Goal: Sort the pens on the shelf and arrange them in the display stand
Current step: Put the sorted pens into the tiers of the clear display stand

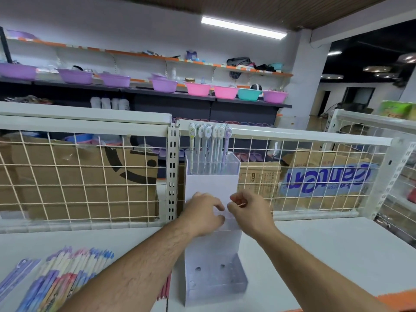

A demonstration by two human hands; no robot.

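A clear acrylic tiered display stand stands upright on the white shelf, against the wire grid. Its top tier holds several pastel pens with cartoon caps; the bottom tier holds none. My left hand curls its fingers over the front wall of the middle tier. My right hand is beside it, fingers curled, thumb and forefinger pinching the same clear rim. No pen shows in either hand. Loose pens lie in piles at the lower left, partly under my left forearm.
A wire grid fence with a slotted metal post backs the shelf, with cardboard boxes behind it. A few red-pink pens lie just left of the stand's base. Coloured basins line far shelves.
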